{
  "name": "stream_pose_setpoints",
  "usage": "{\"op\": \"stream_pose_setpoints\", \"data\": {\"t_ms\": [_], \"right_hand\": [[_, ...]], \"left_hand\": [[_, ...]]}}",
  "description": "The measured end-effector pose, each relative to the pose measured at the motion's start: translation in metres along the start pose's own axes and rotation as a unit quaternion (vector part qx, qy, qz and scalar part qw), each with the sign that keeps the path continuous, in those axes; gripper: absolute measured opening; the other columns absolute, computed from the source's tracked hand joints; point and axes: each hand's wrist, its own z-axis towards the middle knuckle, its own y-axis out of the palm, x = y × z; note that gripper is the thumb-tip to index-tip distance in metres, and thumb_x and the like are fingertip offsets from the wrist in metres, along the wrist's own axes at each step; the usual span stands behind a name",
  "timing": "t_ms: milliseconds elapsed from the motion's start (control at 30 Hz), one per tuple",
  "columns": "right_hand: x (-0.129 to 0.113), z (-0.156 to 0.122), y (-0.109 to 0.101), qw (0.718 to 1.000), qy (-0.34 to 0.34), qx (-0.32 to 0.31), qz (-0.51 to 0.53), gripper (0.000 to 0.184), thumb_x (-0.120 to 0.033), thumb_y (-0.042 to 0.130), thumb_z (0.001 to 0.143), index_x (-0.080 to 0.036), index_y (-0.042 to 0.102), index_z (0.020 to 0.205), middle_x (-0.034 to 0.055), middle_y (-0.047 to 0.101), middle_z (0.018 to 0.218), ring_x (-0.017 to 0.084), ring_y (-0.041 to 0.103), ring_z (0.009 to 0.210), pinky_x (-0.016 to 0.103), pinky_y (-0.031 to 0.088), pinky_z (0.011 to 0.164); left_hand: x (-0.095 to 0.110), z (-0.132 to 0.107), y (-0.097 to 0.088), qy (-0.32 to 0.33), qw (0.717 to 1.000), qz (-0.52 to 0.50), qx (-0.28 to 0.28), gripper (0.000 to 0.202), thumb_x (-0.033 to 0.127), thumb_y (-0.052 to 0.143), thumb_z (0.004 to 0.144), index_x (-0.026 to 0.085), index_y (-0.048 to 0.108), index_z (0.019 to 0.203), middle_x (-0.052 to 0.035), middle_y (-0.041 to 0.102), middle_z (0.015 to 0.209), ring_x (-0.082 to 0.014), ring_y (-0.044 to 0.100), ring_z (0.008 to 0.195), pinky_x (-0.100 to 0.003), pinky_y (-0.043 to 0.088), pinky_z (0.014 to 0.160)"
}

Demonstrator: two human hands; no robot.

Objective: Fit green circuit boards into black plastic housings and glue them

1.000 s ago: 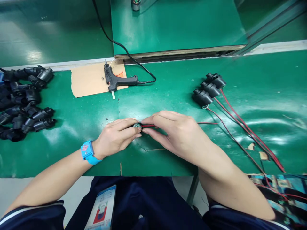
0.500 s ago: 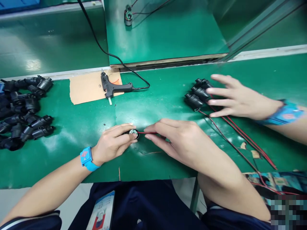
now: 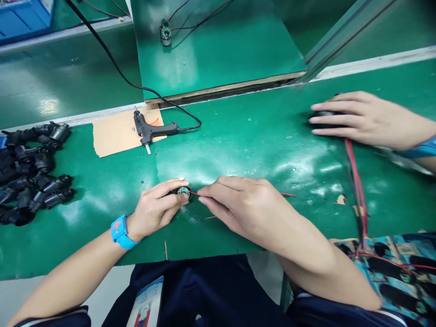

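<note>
My left hand is closed around a small black round part, with its green circuit board facing up between thumb and fingers. A red wire runs from this board to my right hand, which pinches it between thumb and fingertips. A loose red wire end shows beyond the right hand. Both hands are just above the green bench, near its front edge. The far side of the part is hidden by my left fingers.
A glue gun lies on cardboard, its black cord trailing back. Black housings are piled at left. At right, a co-worker's hand covers black parts with red wires. Another wired board stands on the raised shelf.
The co-worker's hand has gathered the black cylinders and shifted them to the right, their wires trailing along. My hands keep the same hold; the whole view has shifted slightly.
</note>
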Motion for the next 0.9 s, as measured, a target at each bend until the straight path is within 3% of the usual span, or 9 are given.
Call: {"op": "stream_pose_setpoints", "data": {"t_ms": [167,300,467,567,633,767,833,900], "right_hand": [[0.0,0.003,-0.004,0.999,0.016,-0.013,-0.033,0.025,-0.027,0.049,0.102,-0.017,0.071,0.096,0.0027,0.067,0.077,0.016,0.065,0.067,0.031,0.042,0.058],[0.011,-0.002,-0.012,0.995,0.061,-0.035,-0.069,0.024,-0.028,0.051,0.102,-0.017,0.071,0.102,0.0045,0.07,0.084,0.018,0.069,0.078,0.03,0.045,0.064],[0.045,-0.025,-0.013,0.977,0.164,-0.017,-0.135,0.021,-0.024,0.054,0.1,-0.022,0.072,0.111,0.0049,0.074,0.09,0.018,0.072,0.084,0.026,0.047,0.066],[0.074,-0.047,-0.01,0.959,0.217,0.023,-0.181,0.024,-0.025,0.052,0.1,-0.022,0.072,0.112,0.0061,0.076,0.094,0.02,0.072,0.082,0.029,0.05,0.068],[0.091,-0.059,-0.01,0.951,0.225,0.052,-0.207,0.025,-0.025,0.055,0.098,-0.018,0.071,0.115,0.0106,0.076,0.102,0.026,0.073,0.091,0.037,0.053,0.077],[0.109,-0.063,-0.013,0.949,0.19,0.126,-0.218,0.033,-0.035,0.058,0.097,-0.015,0.068,0.122,0.0156,0.072,0.119,0.031,0.068,0.106,0.047,0.053,0.09],[0.107,-0.05,-0.01,0.954,0.149,0.151,-0.213,0.036,-0.039,0.057,0.097,-0.018,0.067,0.124,0.0153,0.069,0.124,0.03,0.066,0.111,0.046,0.051,0.095],[0.104,-0.032,-0.001,0.956,0.121,0.136,-0.231,0.041,-0.041,0.059,0.096,-0.021,0.065,0.131,0.0165,0.06,0.14,0.032,0.059,0.126,0.049,0.046,0.105]], "left_hand": [[0.003,0.006,-0.005,0.005,0.999,0.035,-0.005,0.008,0.018,0.064,0.094,0.018,0.067,0.102,-0.0137,0.074,0.118,-0.0233,0.073,0.109,-0.034,0.063,0.09],[0.002,0.033,-0.003,0.014,0.996,0.061,-0.063,0.009,0.021,0.059,0.097,0.018,0.067,0.1,-0.0109,0.075,0.114,-0.023,0.072,0.109,-0.035,0.062,0.094],[-0.004,0.087,0.031,0.099,0.977,0.161,-0.102,0.017,0.014,0.054,0.097,0.016,0.068,0.107,-0.0136,0.07,0.125,-0.0299,0.067,0.12,-0.043,0.06,0.097],[-0.001,0.108,0.054,0.11,0.967,0.192,-0.127,0.033,0.01,0.054,0.097,0.019,0.062,0.127,-0.0179,0.056,0.145,-0.0345,0.054,0.135,-0.047,0.054,0.105],[0.004,0.114,0.061,0.12,0.966,0.186,-0.137,0.043,0.013,0.054,0.097,0.023,0.055,0.138,-0.0178,0.048,0.153,-0.036,0.044,0.143,-0.051,0.048,0.11],[0.0,0.126,0.046,0.092,0.977,0.159,-0.106,0.049,0.027,0.059,0.096,0.023,0.048,0.144,-0.0143,0.047,0.153,-0.0355,0.041,0.145,-0.054,0.041,0.116],[-0.013,0.146,0.027,0.028,0.983,0.169,-0.066,0.054,0.029,0.06,0.096,0.017,0.044,0.146,-0.0173,0.046,0.154,-0.0337,0.04,0.146,-0.051,0.037,0.119],[-0.033,0.176,0.005,-0.059,0.977,0.2,-0.034,0.064,0.03,0.061,0.094,0.009,0.036,0.15,-0.0229,0.04,0.156,-0.0335,0.035,0.148,-0.048,0.033,0.122]]}}
